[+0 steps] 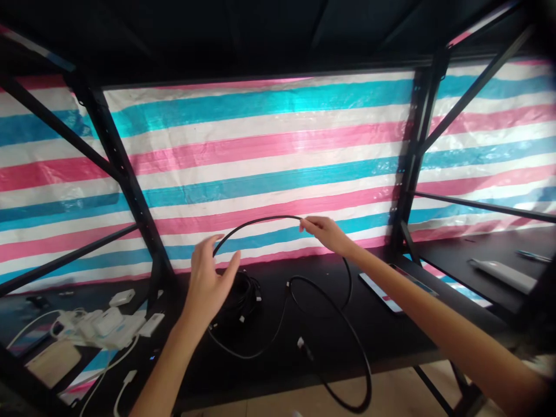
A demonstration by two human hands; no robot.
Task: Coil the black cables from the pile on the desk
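Note:
My right hand [325, 233] pinches a thin black cable [264, 219] and holds it up above the dark shelf [278, 370]. From there the cable arches across to my left hand [208, 281], whose thumb is spread away from the fingers. It passes at the fingers of that hand, and part of it is hidden there. Loops of black cable [362, 341] lie on the shelf below, one hanging over its front edge. A cable plug [302, 344] with a light-coloured tip rests near the middle. Behind my left wrist, more coiled black cables [249, 292] show light plug ends.
White chargers and a power strip [104, 327] with white cords lie at left. A phone with a lit screen [382, 292] is partly under my right forearm. Black metal posts [417, 150] frame the shelf, with a striped sheet [269, 145] behind. A pale device [506, 275] lies far right.

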